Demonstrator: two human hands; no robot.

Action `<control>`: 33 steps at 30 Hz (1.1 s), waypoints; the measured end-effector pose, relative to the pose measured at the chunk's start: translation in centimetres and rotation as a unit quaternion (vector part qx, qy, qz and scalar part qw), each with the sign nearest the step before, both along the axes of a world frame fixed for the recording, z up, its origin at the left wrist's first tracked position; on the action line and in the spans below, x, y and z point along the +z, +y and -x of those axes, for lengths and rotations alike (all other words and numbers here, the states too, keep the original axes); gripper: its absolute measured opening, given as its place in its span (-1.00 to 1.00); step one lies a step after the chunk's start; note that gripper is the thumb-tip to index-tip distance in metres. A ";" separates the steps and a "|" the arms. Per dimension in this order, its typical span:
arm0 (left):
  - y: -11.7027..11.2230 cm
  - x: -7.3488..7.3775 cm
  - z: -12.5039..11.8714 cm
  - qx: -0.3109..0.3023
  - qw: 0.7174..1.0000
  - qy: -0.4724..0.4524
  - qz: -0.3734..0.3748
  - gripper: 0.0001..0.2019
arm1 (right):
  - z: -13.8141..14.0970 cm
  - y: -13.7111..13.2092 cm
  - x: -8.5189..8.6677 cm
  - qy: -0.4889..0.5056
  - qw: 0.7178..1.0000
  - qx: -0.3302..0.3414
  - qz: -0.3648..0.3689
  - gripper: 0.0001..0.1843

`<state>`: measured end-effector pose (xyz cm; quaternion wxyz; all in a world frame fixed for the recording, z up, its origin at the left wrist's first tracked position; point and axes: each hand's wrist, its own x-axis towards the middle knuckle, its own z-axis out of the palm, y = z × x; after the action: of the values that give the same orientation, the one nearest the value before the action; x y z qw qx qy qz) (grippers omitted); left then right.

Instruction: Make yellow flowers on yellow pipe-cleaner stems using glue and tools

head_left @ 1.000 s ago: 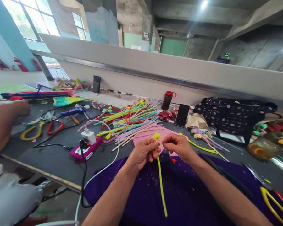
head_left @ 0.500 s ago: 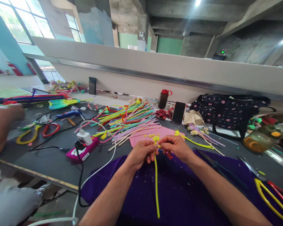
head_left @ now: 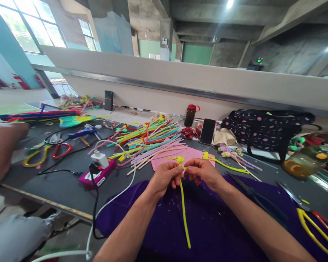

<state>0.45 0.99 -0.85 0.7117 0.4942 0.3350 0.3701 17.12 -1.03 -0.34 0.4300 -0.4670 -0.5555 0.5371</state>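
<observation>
A yellow pipe cleaner (head_left: 184, 211) hangs down from my left hand (head_left: 167, 176), whose thumb and fingers pinch it just below a twisted yellow knot at its top. My right hand (head_left: 203, 174) meets it from the other side, its fingertips closed on a short yellow end at the knot. Both hands are above the dark purple cloth (head_left: 164, 233), at the near edge of a pink sheet (head_left: 158, 163). A second yellow piece with a knotted head (head_left: 206, 155) lies just beyond my right hand.
Behind my hands lies a pile of coloured pipe cleaners (head_left: 153, 138). A magenta power strip (head_left: 98, 176) with cables sits to the left, and scissors (head_left: 303, 211) at the right. A phone (head_left: 207, 131) leans near a bottle (head_left: 190, 115). Another person's arm (head_left: 2, 149) reaches in from the left.
The hanging end of the yellow pipe cleaner has swung to the right. A short yellow end now shows between my fingertips. My hands stay in about the same place.
</observation>
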 end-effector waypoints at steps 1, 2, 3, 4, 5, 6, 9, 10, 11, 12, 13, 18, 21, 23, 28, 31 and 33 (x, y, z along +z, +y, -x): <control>0.0 -0.1 0.0 -0.002 1.000 0.000 -0.006 -0.77 | 0.0 0.0 0.0 -0.009 1.000 -0.003 -0.005 -0.82; 0.0 -0.1 0.0 -0.005 1.000 0.001 -0.010 -0.76 | 0.0 0.0 -0.1 -0.015 1.000 -0.005 -0.010 -0.84; -0.1 -0.1 -0.1 -0.008 1.000 0.004 -0.012 -0.76 | 0.0 0.0 -0.1 -0.016 1.000 -0.006 -0.014 -0.85; -0.1 -0.2 -0.1 -0.009 1.000 0.005 -0.014 -0.76 | 0.0 0.0 -0.1 -0.014 1.000 -0.006 -0.015 -0.86; -0.1 -0.2 0.0 -0.011 1.000 0.006 -0.014 -0.76 | 0.0 -0.1 0.0 -0.008 1.000 -0.003 -0.014 -0.86; -0.1 -0.1 0.0 -0.011 1.000 0.006 -0.013 -0.76 | 0.1 -0.1 0.1 -0.002 1.000 0.001 -0.011 -0.86; -0.1 -0.1 0.0 -0.019 1.000 0.006 -0.008 -0.76 | 0.1 -0.1 0.3 0.016 1.000 0.009 -0.002 -0.85; -0.1 -0.1 0.0 -0.023 1.000 0.006 -0.007 -0.76 | 0.2 -0.2 0.4 0.020 1.000 0.008 -0.001 -0.85; -0.1 -0.1 -0.1 -0.027 1.000 0.005 -0.007 -0.76 | 0.2 -0.2 0.4 0.023 1.000 0.004 -0.002 -0.85; -0.1 -0.2 -0.1 -0.028 1.000 0.005 -0.007 -0.76 | 0.3 -0.2 0.3 0.025 1.000 -0.001 -0.004 -0.84; -0.1 -0.2 -0.1 -0.027 1.000 0.004 -0.007 -0.76 | 0.4 -0.2 0.2 0.027 1.000 -0.009 -0.004 -0.83; 0.0 -0.6 -0.3 0.000 0.999 -0.032 -0.002 -0.77 | 1.4 -0.3 -0.6 0.082 0.995 -0.047 -0.013 -0.81; 0.0 -0.6 -0.4 0.005 0.999 -0.053 0.000 -0.79 | 1.8 -0.3 -0.9 0.112 0.992 -0.050 -0.011 -0.79; 0.0 -0.6 -0.4 0.000 0.999 -0.053 0.000 -0.79 | 1.8 -0.3 -1.1 0.121 0.991 -0.060 -0.009 -0.80; -0.3 -0.5 -0.6 -0.005 0.999 -0.043 -0.003 -0.75 | 1.6 -0.2 -1.2 0.128 0.989 -0.069 -0.020 -0.83; -0.3 -0.5 -0.6 -0.006 0.999 -0.036 -0.004 -0.73 | 1.4 -0.2 -1.0 0.120 0.990 -0.067 -0.019 -0.85; -0.2 -0.5 -0.5 0.002 0.999 -0.034 -0.006 -0.73 | 1.3 -0.3 -0.8 0.106 0.992 -0.064 -0.017 -0.86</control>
<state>0.94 0.79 -1.40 0.7193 0.4847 0.3095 0.3899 15.86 -1.28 -1.15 0.5276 -0.4349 -0.4848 0.5455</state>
